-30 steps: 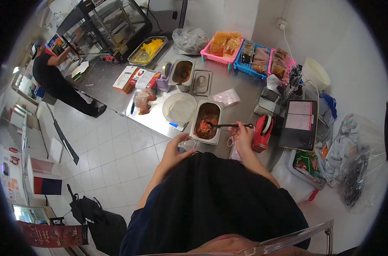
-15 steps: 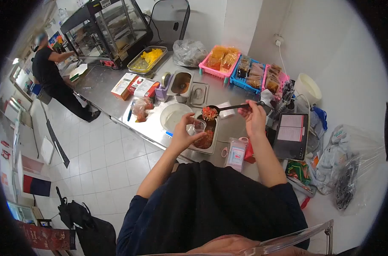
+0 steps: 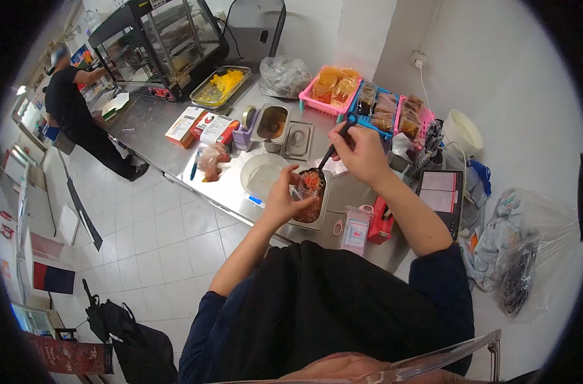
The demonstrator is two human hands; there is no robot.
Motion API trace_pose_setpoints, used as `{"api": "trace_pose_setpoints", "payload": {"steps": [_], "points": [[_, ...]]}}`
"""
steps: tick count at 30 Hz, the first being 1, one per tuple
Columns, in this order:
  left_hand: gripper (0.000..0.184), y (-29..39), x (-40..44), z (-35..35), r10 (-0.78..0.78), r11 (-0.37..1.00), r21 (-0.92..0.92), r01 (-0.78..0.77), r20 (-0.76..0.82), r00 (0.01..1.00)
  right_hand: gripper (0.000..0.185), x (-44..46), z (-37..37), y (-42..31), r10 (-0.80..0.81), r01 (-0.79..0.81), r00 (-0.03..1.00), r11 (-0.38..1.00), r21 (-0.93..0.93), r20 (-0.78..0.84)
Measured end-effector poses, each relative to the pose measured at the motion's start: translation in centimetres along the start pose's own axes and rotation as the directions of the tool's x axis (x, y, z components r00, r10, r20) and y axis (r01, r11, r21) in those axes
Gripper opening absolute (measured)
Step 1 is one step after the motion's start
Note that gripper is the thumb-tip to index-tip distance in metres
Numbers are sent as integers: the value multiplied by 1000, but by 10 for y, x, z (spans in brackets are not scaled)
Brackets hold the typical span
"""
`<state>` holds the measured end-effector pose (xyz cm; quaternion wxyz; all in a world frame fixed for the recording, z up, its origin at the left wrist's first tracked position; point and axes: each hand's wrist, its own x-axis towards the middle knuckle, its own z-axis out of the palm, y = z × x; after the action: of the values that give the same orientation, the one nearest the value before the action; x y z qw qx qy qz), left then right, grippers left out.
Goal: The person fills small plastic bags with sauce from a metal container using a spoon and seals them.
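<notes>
My left hand (image 3: 285, 199) grips a small clear plastic cup (image 3: 302, 190) between thumb and fingers, above a steel food pan (image 3: 317, 224) of red chopped food (image 3: 306, 214). My right hand (image 3: 362, 153) is closed on the handle of a black ladle (image 3: 330, 152). The ladle is tilted down with its bowl at the cup's mouth, and red and pale chopped pieces (image 3: 311, 181) show there. Whether those pieces lie in the cup or still in the bowl, I cannot tell exactly. A round white lid or plate (image 3: 260, 174) lies left of the pan.
Behind the pan stand another steel pan (image 3: 272, 121) and a steel lid (image 3: 298, 139). Baskets of packets, a pink one (image 3: 330, 109) among them, line the wall. A tablet (image 3: 438, 195) and a red device (image 3: 381, 221) are at right. A person (image 3: 73, 109) stands far left near a glass display case.
My right hand has swung left and turned over, tipping the ladle from level to steep. Its bowl has come down to the cup in my left hand, which stays nearly in place.
</notes>
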<state>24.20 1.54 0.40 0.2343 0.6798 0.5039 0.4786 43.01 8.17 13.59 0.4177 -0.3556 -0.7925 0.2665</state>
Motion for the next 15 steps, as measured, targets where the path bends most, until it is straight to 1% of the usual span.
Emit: {"api": "trace_pose_setpoints", "payload": {"steps": [1, 2, 5, 6, 10, 13, 15], "points": [[84, -4, 0, 3, 22, 1000, -14, -22, -14, 1000, 17, 2, 1, -5, -71, 77, 996, 990, -114, 53], [84, -8, 0, 5, 18, 999, -28, -18, -18, 1000, 17, 4, 2, -11, -164, 173, 984, 970, -169, 70], [85, -8, 3, 9, 4, 998, -69, -6, -27, 1000, 16, 6, 7, -22, -281, 308, 947, 932, -189, 155], [85, -5, 5, 9, -7, 997, -82, 4, -28, 1000, 14, 5, 8, -25, -337, 363, 927, 917, -168, 166], [85, -4, 7, 11, -39, 992, -120, 35, -33, 999, 13, 0, 8, -35, -393, 429, 896, 887, -171, 209], [84, -5, 9, 11, -7, 996, -87, 2, -56, 998, 13, -4, 5, -44, -459, 508, 851, 842, -182, 256], [84, -7, 10, 12, -1, 995, -101, -5, -66, 998, 14, -8, 3, -48, -487, 551, 821, 812, -190, 298]]}}
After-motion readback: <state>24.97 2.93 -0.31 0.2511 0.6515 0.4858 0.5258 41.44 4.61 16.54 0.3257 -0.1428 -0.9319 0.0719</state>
